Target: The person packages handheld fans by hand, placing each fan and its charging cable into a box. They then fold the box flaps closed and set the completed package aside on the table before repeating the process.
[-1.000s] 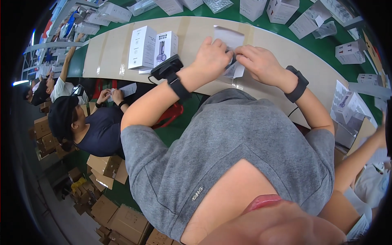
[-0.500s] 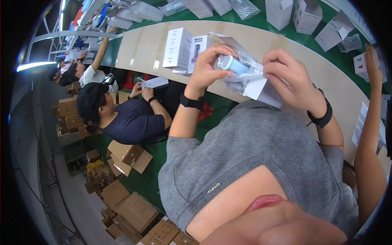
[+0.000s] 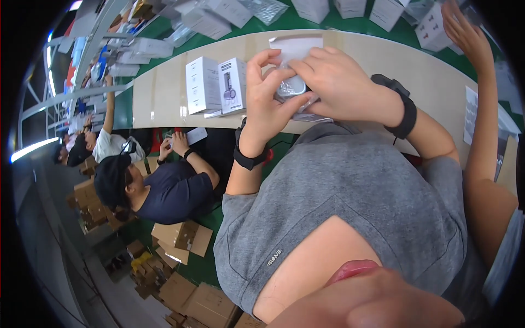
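A light-coloured cylinder (image 3: 293, 86) in clear plastic wrap sits between my hands, its rounded end facing up. My left hand (image 3: 267, 93) curls round its left side, thumb along the near edge. From the right, my right hand (image 3: 342, 82) closes its fingers over the wrap and hides much of the cylinder. Under and behind my hands is an open white box (image 3: 309, 41), its flap standing up at the far side. How deep the cylinder lies in the box is hidden.
Two white boxes (image 3: 202, 87) stand on the beige table (image 3: 158, 82) to the left. More white boxes (image 3: 385, 13) and bubble wrap (image 3: 266, 10) line the green surface beyond. A seated co-worker (image 3: 169, 188) is at left; another person's arm (image 3: 484, 109) reaches in at right.
The wrapped cylinder and box have shifted left and turned more upright. My right hand has moved left from the box's edge onto the wrap, against my left hand.
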{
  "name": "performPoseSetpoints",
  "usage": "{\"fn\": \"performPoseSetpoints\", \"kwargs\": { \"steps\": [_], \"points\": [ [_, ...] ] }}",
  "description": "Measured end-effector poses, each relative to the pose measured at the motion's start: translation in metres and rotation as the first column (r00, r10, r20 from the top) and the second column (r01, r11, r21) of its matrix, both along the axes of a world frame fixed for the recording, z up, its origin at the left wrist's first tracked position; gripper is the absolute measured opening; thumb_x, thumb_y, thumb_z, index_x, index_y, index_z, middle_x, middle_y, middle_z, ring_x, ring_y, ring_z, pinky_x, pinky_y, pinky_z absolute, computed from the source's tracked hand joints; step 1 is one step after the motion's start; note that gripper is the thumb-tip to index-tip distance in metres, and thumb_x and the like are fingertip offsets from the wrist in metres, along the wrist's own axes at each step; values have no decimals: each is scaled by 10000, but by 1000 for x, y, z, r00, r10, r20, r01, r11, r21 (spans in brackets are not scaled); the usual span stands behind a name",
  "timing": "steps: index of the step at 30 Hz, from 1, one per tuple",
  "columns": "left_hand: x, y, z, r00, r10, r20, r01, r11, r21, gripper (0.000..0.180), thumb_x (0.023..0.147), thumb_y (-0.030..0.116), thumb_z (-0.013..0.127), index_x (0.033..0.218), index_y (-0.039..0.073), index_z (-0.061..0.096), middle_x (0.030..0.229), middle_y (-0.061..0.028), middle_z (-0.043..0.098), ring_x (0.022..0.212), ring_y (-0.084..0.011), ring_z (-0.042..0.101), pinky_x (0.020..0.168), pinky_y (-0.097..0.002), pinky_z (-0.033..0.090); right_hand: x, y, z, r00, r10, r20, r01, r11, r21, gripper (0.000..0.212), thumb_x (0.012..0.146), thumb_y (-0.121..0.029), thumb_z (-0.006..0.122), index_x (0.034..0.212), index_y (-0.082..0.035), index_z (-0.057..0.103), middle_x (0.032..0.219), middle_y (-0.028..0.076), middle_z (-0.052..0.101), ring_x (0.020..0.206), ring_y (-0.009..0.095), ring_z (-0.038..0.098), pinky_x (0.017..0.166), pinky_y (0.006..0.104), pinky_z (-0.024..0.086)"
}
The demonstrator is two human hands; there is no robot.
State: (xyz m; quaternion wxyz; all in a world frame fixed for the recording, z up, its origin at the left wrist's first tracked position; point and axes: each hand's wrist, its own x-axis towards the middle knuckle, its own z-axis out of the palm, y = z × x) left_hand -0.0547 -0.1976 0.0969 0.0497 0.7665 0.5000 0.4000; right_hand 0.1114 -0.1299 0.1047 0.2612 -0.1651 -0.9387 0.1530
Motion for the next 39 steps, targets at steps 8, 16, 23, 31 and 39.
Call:
{"fn": "performPoseSetpoints", "kwargs": {
  "steps": [8,16,23,31,39],
  "points": [
    [23,0,-46,228,11,974,275,958,-75,642,689,255,743,1183,17,409,1241,-134,401,1129,-221,418,908,-368,382,-3,10,-14,970,-120,-212,84,981,-173,375,561,-157,679,896,-21,580,760,100,551,776,258,520,624,341,427],
    [3,0,-81,701,188,688,296,801,-521,789,619,257,777,1247,14,364,1157,-126,481,1085,-236,480,902,-358,396,-9,13,-14,988,-65,-137,24,958,-284,394,591,-159,687,935,-21,554,825,119,574,764,279,566,654,334,452],
    [-11,13,-66,841,101,532,222,833,-507,809,604,229,777,1253,0,352,1142,-133,499,1081,-237,486,906,-347,387,-10,18,21,942,-195,-274,60,898,-435,407,632,-174,721,968,-31,540,885,147,587,788,278,596,657,333,472],
    [-66,12,-112,633,301,713,99,882,-461,750,691,236,720,1285,-8,332,1171,-153,500,1097,-226,481,926,-333,368,-51,38,51,849,118,-515,34,960,276,463,664,-131,703,1038,-1,465,998,158,536,903,234,548,774,320,452],
    [-119,-19,-125,467,428,774,-33,883,-469,637,753,208,647,1260,-34,348,1148,-161,498,1069,-226,484,918,-324,365,-214,190,-62,846,-371,-384,421,905,52,498,688,-160,689,1096,10,459,1076,193,502,959,334,512,831,380,412]
  ]
}}
